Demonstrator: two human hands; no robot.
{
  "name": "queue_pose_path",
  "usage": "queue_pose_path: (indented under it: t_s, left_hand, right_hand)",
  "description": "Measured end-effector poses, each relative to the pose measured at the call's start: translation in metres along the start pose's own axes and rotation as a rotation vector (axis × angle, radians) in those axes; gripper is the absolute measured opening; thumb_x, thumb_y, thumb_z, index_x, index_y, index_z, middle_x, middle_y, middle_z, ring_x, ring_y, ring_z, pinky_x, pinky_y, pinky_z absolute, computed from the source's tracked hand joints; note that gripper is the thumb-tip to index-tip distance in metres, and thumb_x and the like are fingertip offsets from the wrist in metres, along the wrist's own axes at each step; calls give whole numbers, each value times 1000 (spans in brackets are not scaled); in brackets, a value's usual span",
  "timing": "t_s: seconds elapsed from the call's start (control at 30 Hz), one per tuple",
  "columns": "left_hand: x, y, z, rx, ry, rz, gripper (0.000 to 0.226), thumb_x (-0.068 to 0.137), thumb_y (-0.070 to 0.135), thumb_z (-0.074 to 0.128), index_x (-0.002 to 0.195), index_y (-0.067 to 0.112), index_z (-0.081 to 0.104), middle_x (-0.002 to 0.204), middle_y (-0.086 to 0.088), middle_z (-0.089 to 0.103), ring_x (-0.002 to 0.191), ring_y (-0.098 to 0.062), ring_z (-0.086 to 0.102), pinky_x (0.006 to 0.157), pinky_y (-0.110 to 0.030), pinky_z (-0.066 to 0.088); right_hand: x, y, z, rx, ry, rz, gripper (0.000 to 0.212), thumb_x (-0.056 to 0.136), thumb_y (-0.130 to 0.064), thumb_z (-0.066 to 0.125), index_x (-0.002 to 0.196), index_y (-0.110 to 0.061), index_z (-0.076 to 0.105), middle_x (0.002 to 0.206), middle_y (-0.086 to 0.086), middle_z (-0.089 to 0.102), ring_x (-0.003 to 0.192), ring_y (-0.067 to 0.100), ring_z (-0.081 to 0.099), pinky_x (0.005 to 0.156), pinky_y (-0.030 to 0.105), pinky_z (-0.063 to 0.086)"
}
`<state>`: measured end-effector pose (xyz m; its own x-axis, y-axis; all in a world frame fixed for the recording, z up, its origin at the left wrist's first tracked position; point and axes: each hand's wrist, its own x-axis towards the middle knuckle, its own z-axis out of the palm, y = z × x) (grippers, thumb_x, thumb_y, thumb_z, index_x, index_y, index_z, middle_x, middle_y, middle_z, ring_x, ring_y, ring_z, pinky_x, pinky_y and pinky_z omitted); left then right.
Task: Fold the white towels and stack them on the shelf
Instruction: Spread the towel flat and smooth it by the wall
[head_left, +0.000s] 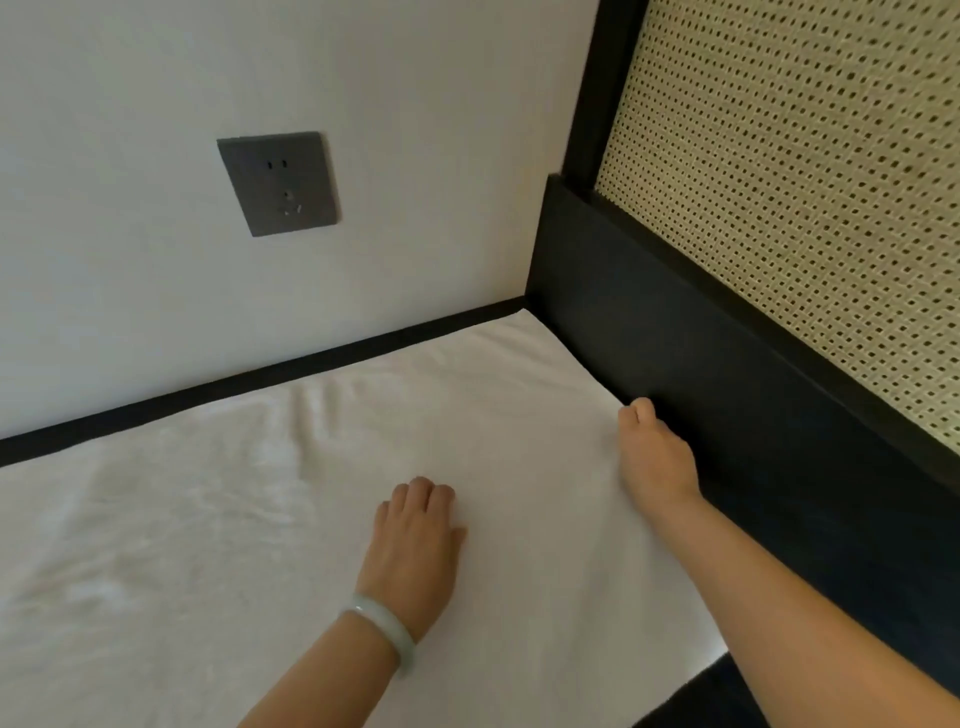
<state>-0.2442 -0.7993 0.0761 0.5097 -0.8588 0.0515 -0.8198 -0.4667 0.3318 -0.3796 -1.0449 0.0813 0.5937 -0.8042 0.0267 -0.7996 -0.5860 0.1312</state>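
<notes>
Head view: the white towel (208, 519) lies spread unfolded up to the back right corner. The left hand (415, 540) presses it, fingers relaxed. The right hand (654, 457) pinches its right edge beside the dark board (727, 364). Folding seems barely begun; stacking remains.

Plain white wall (156, 286), dark grey socket plate (278, 183) set in it, black strip (260, 376) along the wall's foot, black wooden frame (701, 364) at right holding a woven cane panel (805, 182), soft even light.
</notes>
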Motion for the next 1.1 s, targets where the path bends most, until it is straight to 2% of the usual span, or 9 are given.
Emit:
queue_pose_path:
  t_s: [0.07,0.13,0.23,0.33,0.43,0.63,0.77,0.9,1.1]
  left_hand:
    - [-12,7,12,77,-6,42,47,88,39,53,122,11,67,124,-13,65,113,-37,63,97,-49,45]
    - [-20,10,19,127,-73,60,60,89,47,38,135,17,59,141,-12,54,129,-36,51,105,-52,29]
    - [-20,8,24,184,-110,45,61,91,48,32,142,20,51,149,-9,46,136,-33,44,106,-51,21]
    - [-18,10,23,182,-135,39,62,92,49,30,144,20,49,150,-8,43,138,-31,41,108,-50,20]
    - [-18,9,27,166,-131,23,66,93,53,20,149,23,39,156,-5,32,144,-27,27,114,-49,12]
    - [-18,7,35,149,-110,26,88,82,64,-26,154,30,11,162,2,6,148,-18,-2,120,-47,-1]
    - [-18,8,35,164,-131,8,98,65,65,-43,152,33,-9,162,4,-12,148,-19,-16,120,-46,-10]
    - [-23,25,28,82,-139,42,80,83,68,-14,154,33,2,163,1,-4,150,-26,-7,120,-53,-3]
    - [-18,47,46,204,-278,165,70,74,67,-22,137,41,-38,153,4,-38,145,-30,-29,114,-62,-16]
  right_hand:
    - [-16,-1,7,127,40,-5,33,99,-8,44,132,-12,48,157,9,25,122,23,47,99,32,41]
    - [-42,1,19,196,2,-76,48,103,-9,35,150,-14,35,166,4,10,145,24,27,118,33,20]
    - [-72,22,31,220,-62,-66,51,108,-18,26,158,-17,18,166,1,12,153,16,10,123,28,6]
    - [-96,49,18,290,57,104,32,103,-18,46,130,-6,59,137,8,56,129,27,49,108,38,37]
    - [-122,65,7,204,52,206,20,99,-27,55,110,-13,65,107,3,61,98,18,59,83,31,50]
    - [-139,67,-3,207,-173,405,35,100,-40,52,126,-17,52,133,3,48,92,14,65,72,24,52]
    - [-140,62,-5,356,-117,407,19,100,-31,56,110,-15,53,111,3,58,83,16,63,69,29,54]
    - [-146,73,-7,398,185,409,13,97,-19,60,94,-12,49,66,-2,55,50,10,56,43,25,47]
    - [-147,66,1,166,82,366,29,79,9,71,104,0,59,97,16,56,68,24,58,58,26,45]
